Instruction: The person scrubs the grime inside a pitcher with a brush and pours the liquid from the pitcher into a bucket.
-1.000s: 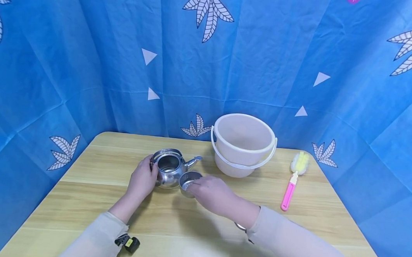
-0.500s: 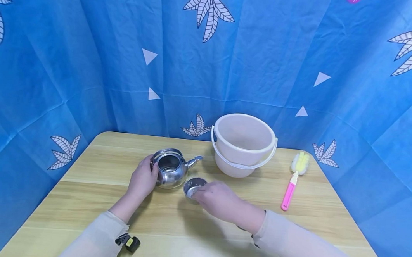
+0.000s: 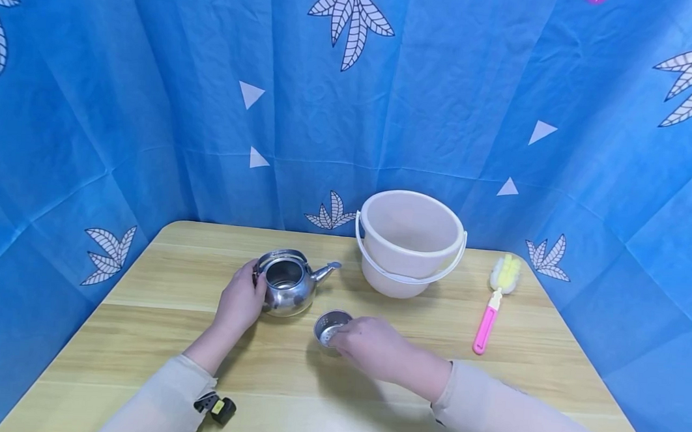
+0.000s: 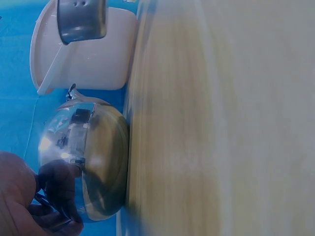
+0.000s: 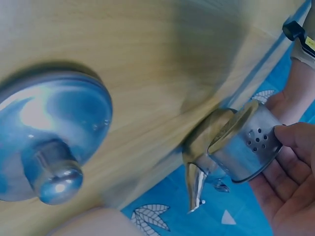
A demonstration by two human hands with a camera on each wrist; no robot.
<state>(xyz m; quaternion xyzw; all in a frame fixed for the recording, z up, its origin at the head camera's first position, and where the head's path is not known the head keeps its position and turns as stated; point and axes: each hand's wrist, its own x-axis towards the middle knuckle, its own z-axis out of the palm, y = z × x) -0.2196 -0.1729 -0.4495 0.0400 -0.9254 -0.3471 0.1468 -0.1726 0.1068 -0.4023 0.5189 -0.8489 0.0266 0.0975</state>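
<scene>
1. Head view: The right hand (image 3: 371, 348) holds the strainer cup (image 3: 326, 334) at its right side. This cup is to the right of the kettle (image 3: 291, 301) and nearer to the person, with a gap between them. The kettle stands upright and uncovered on the wood-grain worktop (image 3: 267, 381); its spout (image 3: 322, 273) points to the right, slightly away from the person. The left hand (image 3: 240, 298) is the nearer one to the kettle, grasping it at its left side. The white plastic bucket (image 3: 399, 261), smooth and round, stands behind the cup and to the right. The brush (image 3: 487, 319), with pink handle and soft yellow-white head, lies farther right.

2. Left wrist view, turned sideways: The left hand's fingers are bent at the kettle's side; the exact contact is too dark to tell. The kettle's body is rounded and polished like a mirror. The cup is beyond the spout, in front of the bucket, and seems to be held above the worktop, almost upright.

3. Right wrist view: The right hand's grip is a pinch on the cup, with the thumb near a group of small round holes. The cup is a short cylinder of thin metal. The lid (image 5: 74, 105), shiny and domed with a rounded knob (image 5: 59, 184), lies on the worktop, apart from the cup.
</scene>
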